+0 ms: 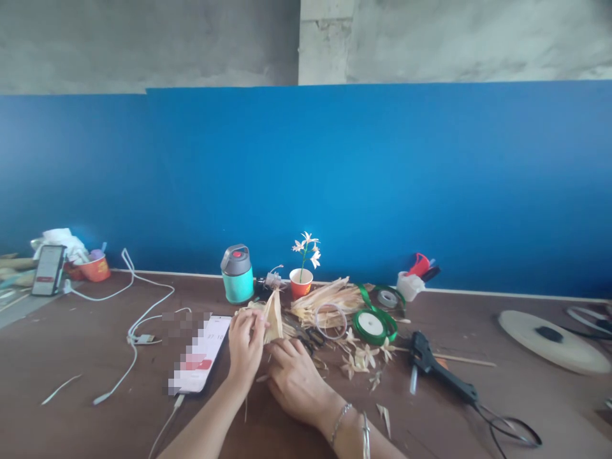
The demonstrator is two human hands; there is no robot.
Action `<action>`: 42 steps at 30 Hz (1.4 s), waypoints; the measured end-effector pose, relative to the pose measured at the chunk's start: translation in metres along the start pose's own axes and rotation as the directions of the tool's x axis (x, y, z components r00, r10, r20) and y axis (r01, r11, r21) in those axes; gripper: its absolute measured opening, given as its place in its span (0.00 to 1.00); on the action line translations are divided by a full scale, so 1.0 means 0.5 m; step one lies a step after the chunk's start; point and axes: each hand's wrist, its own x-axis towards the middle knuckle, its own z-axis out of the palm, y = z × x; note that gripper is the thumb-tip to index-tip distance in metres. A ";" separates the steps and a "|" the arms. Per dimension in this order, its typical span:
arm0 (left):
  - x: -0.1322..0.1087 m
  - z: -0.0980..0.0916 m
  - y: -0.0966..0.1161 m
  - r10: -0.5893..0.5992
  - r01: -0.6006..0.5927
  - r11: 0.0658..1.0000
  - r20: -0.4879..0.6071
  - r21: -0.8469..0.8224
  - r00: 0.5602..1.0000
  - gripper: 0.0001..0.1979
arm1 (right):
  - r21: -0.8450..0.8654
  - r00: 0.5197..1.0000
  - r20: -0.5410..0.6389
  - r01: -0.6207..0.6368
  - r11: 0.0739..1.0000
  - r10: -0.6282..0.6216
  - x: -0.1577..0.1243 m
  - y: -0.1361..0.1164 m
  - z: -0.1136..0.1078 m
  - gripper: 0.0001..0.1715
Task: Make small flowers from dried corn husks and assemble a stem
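My left hand (245, 349) is closed around the lower part of a pale dried husk piece (274, 315) that stands up from the brown table (86, 363). Just to its right, my right hand (294, 376) lies low on the table with fingers curled toward the base of the same husk; whether it grips the husk is unclear. A bracelet and a bangle sit on the right wrist. Small husk flowers (363, 358) lie scattered to the right of my hands.
A phone (203, 352) lies left of my hands with white cables (138, 319). Behind stand a teal jar (238, 274), a red cup with a flower stem (301, 280), husk strips (327, 299), green ribbon spools (373, 324) and a black glue gun (437, 368).
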 end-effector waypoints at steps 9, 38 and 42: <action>-0.001 0.002 -0.003 -0.058 0.057 0.996 -0.018 -0.065 0.998 0.16 | 0.036 1.000 0.026 -0.006 0.999 0.005 -0.002 0.003 0.007 0.04; -0.013 0.002 0.043 0.278 -0.289 0.957 0.323 -0.015 0.905 0.06 | 0.594 0.815 -0.255 -0.292 0.750 0.520 -0.015 0.082 -0.010 0.05; -0.016 0.005 0.044 0.258 -0.270 0.963 0.336 -0.010 0.906 0.05 | 0.539 0.829 -0.286 -0.275 0.796 0.481 -0.016 0.084 -0.004 0.07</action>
